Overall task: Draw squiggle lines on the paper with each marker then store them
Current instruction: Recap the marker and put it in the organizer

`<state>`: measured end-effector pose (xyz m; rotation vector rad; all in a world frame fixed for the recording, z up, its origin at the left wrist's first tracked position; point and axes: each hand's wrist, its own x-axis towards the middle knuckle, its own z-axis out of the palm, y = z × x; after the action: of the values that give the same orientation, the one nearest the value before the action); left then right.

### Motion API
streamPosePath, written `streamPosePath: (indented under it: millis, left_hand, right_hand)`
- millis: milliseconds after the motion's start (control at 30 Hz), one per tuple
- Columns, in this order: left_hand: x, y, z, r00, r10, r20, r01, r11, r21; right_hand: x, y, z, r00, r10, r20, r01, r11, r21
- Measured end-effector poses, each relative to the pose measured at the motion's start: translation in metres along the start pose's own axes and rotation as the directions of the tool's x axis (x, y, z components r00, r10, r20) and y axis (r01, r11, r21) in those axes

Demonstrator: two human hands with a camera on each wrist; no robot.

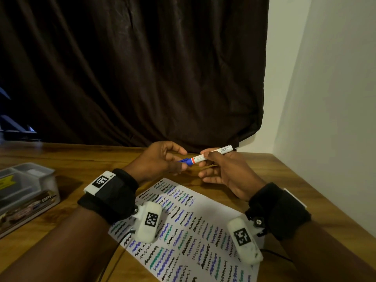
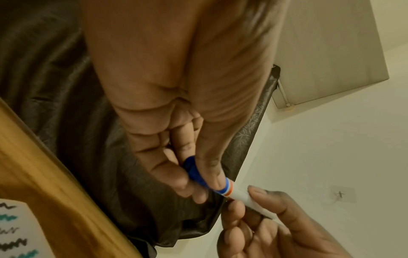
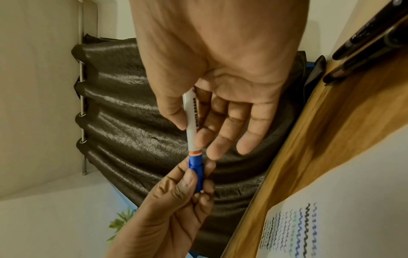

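Both hands hold one white whiteboard marker [image 1: 211, 153] with a blue cap [image 1: 186, 161] in the air above the far end of the paper [image 1: 215, 212]. My left hand [image 1: 162, 159] pinches the blue cap [image 2: 194, 172] between thumb and fingers. Thumb and forefinger of my right hand [image 1: 221, 169] pinch the white barrel [image 3: 191, 125], while its other fingers are spread. The cap [image 3: 196, 172] sits on the marker, against an orange band. The paper is covered with black, blue and green squiggle lines.
A clear plastic box [image 1: 24, 192] with a printed label stands on the wooden table [image 1: 85, 157] at the left. Two black markers [image 3: 366, 40] lie on the table in the right wrist view. A dark curtain [image 1: 142, 68] hangs behind, and a white wall stands right.
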<state>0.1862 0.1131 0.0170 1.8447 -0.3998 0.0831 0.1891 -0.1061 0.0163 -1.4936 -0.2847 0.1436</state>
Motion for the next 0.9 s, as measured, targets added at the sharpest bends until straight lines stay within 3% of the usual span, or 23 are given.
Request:
streamPosePath:
  millis: [200,333,567,767,900]
  left_hand:
    - [-0.004,0.008,0.003,0.999,0.026,0.024,-0.026,1.0,0.013]
    - [-0.003,0.008,0.003,1.0,-0.017,0.022,0.018,0.999,-0.037]
    - [0.0,0.001,0.006,0.999,-0.049,-0.022,0.05,0.997,0.054]
    - [0.002,-0.007,0.007,1.0,-0.009,0.005,0.008,0.997,0.073]
    - [0.004,-0.009,0.006,1.0,0.012,0.024,-0.013,0.999,0.048]
  right_hand:
    - [-0.004,-0.003,-0.006,0.998,-0.063,0.031,0.063,0.998,0.0]
    - [-0.006,-0.001,-0.004,0.994,-0.093,0.057,0.099,0.987,-0.123]
    - [-0.002,0.011,-0.001,0.973,-0.225,0.043,0.225,0.907,-0.356]
    - [-0.001,0.017,-0.001,0.979,-0.184,0.09,0.204,0.912,-0.355]
    - [-0.005,0.016,0.005,0.989,-0.075,0.125,0.107,0.954,-0.28]
